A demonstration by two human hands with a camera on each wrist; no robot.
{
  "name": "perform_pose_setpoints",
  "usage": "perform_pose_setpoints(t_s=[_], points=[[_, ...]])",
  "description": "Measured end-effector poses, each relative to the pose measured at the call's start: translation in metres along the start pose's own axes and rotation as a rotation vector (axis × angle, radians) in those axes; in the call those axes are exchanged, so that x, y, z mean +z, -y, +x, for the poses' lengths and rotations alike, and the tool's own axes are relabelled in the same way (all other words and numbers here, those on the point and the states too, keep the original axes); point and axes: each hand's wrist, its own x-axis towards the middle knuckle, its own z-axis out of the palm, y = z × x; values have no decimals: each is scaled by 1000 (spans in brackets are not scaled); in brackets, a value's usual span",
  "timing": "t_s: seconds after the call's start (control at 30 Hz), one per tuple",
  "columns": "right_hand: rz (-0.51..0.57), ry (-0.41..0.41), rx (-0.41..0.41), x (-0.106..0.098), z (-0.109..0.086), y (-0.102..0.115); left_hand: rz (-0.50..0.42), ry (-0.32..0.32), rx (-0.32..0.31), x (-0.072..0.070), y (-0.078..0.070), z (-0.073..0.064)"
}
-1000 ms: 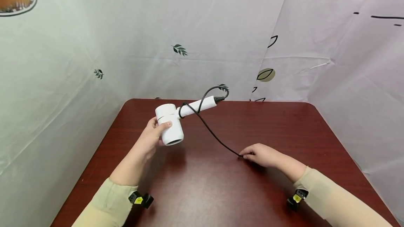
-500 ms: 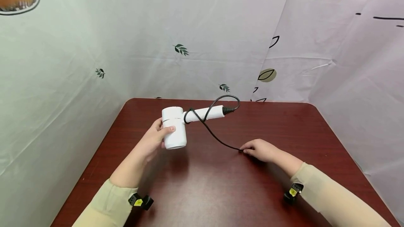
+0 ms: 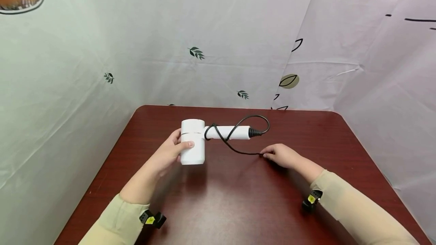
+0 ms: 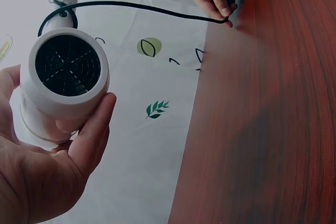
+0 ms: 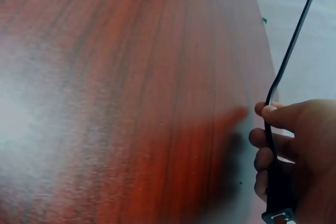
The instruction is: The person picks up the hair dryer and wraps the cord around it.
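Observation:
A white hair dryer is held up over the table, its handle pointing right. My left hand grips the barrel from the left, thumb across its front. In the left wrist view the dark round grille at one end of the barrel shows. The black cord loops from the handle's end, winds round the handle, and runs right to my right hand. Thumb and fingers of that hand pinch the cord; in the right wrist view the black plug lies below them, partly hidden by the fingers.
The dark red wooden table has rounded far corners. Pale printed sheets hang close behind it and along both sides. A small black camera is worn on each sleeve.
The hair dryer has moved right and down in my left hand, and its handle has swung from slanting upward to level. My right hand has moved slightly farther from me, still pinching the cord.

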Motion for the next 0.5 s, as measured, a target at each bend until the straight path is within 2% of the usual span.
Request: perform_pose_setpoints(t_s=[0.13, 0.3, 0.5], points=[[-6, -15, 33, -5, 4, -1, 50, 14, -6, 2, 0, -2], [-5, -50, 66, -10, 11, -6, 61, 44, -10, 5, 2, -3], [-4, -81, -4, -18, 17, -11, 72, 81, -8, 7, 5, -4]])
